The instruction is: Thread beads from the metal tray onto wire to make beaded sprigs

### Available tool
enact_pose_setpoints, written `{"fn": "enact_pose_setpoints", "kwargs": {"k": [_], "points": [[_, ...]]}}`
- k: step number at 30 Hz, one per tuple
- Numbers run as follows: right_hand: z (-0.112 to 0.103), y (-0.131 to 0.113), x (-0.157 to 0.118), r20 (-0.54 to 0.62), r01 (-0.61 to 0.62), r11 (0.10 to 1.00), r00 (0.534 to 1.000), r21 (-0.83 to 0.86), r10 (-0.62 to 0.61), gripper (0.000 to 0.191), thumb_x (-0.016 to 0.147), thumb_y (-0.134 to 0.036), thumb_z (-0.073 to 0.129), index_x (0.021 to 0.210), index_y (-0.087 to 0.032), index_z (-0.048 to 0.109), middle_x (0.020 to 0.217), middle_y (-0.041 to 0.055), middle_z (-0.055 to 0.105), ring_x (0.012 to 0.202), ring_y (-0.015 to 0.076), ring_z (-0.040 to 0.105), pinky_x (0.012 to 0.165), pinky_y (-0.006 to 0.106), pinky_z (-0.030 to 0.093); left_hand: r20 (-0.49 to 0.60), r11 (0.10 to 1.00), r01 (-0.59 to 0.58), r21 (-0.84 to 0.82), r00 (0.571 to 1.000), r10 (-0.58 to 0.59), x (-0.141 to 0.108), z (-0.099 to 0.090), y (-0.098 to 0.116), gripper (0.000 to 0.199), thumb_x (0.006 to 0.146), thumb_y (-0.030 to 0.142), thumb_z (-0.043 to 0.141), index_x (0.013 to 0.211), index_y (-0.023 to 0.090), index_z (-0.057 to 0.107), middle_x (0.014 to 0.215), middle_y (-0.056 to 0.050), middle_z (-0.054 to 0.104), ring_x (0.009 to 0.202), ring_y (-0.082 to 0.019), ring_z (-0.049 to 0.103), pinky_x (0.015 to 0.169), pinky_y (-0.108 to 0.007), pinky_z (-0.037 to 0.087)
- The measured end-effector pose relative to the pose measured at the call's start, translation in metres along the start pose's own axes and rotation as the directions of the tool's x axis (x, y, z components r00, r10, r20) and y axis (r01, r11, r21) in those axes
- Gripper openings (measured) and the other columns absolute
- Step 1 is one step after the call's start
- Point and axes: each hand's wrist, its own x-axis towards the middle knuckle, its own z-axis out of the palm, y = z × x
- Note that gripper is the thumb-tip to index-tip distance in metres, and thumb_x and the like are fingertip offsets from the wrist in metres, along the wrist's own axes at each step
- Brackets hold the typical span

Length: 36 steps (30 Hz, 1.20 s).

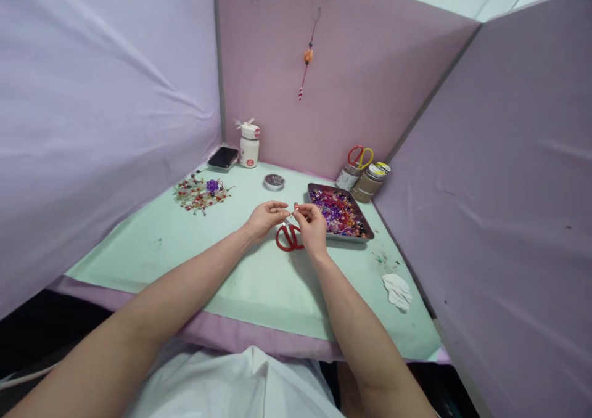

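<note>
Above the middle of the table, my left hand [267, 218] and my right hand [312, 225] meet with their fingertips almost touching. Both are closed in a pinch on something small at the fingertips, too tiny to make out. Just below them lies a pair of red-handled scissors [283, 239], its blades partly hidden by my fingers. Right beside my right hand is a dark metal tray [354, 240] heaped with purple, red and orange beads [340, 211].
At the left lies a pile of beaded strands [197, 197]. Along the back stand a phone [224, 157], a white bottle [250, 147], a round tin [274, 182], a can with scissors [348, 176] and a jar [367, 185]. A crumpled tissue [398, 292] lies right. A beaded string [308, 55] hangs on the wall.
</note>
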Motion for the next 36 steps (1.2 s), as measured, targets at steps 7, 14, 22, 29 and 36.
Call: {"fn": "enact_pose_setpoints", "kwargs": {"k": [7, 14, 22, 29, 36], "points": [[0.0009, 0.0021, 0.0004, 0.023, 0.016, 0.997, 1.000, -0.082, -0.014, 0.016, 0.073, -0.033, 0.063, 0.078, -0.018, 0.067, 0.083, 0.0045, 0.070, 0.080, 0.0190, 0.061, 0.075, 0.032, 0.044, -0.018, 0.999, 0.026, -0.026, 0.999, -0.026, -0.0007, -0.0010, 0.0000, 0.035, 0.047, 0.027, 0.087, 0.072, 0.014, 0.066, 0.071, -0.001, 0.064, 0.066, -0.010, 0.055, 0.070, -0.028, 0.042], [0.0006, 0.0052, -0.0004, 0.033, 0.031, 0.992, 0.999, -0.122, -0.027, 0.016, 0.075, -0.034, 0.062, 0.079, -0.019, 0.068, 0.084, 0.0051, 0.071, 0.088, 0.0215, 0.062, 0.078, 0.033, 0.044, -0.045, 0.999, 0.033, -0.026, 0.998, -0.034, -0.0004, -0.0020, -0.0014, 0.031, 0.047, 0.030, 0.086, 0.068, 0.015, 0.068, 0.071, -0.002, 0.064, 0.068, -0.010, 0.054, 0.069, -0.027, 0.042], [0.0001, 0.0030, -0.0023, 0.075, 0.082, 0.980, 0.995, -0.181, -0.069, 0.017, 0.077, -0.036, 0.061, 0.077, -0.021, 0.068, 0.079, 0.0026, 0.070, 0.080, 0.0192, 0.060, 0.077, 0.032, 0.044, -0.022, 0.999, 0.041, 0.002, 0.999, -0.041, 0.0005, -0.0029, -0.0026, 0.028, 0.051, 0.030, 0.085, 0.070, 0.015, 0.071, 0.071, -0.004, 0.066, 0.069, -0.013, 0.055, 0.073, -0.030, 0.043], [0.0012, 0.0008, -0.0029, 0.085, 0.084, 0.976, 0.994, -0.201, -0.068, 0.017, 0.076, -0.035, 0.062, 0.074, -0.020, 0.067, 0.076, 0.0021, 0.069, 0.070, 0.0169, 0.056, 0.074, 0.031, 0.044, -0.006, 0.997, 0.065, -0.034, 0.998, -0.065, 0.0014, -0.0046, -0.0041, 0.029, 0.052, 0.030, 0.086, 0.072, 0.014, 0.072, 0.073, -0.004, 0.066, 0.070, -0.012, 0.055, 0.074, -0.030, 0.042], [0.0011, -0.0009, -0.0033, 0.096, 0.085, 0.975, 0.993, -0.206, -0.066, 0.016, 0.076, -0.034, 0.061, 0.074, -0.019, 0.067, 0.075, 0.0012, 0.068, 0.068, 0.0158, 0.055, 0.073, 0.031, 0.044, 0.011, 0.997, 0.068, -0.036, 0.998, -0.067, 0.0016, -0.0049, -0.0041, 0.030, 0.052, 0.031, 0.085, 0.073, 0.014, 0.072, 0.075, -0.005, 0.066, 0.072, -0.012, 0.056, 0.075, -0.029, 0.043]]}}
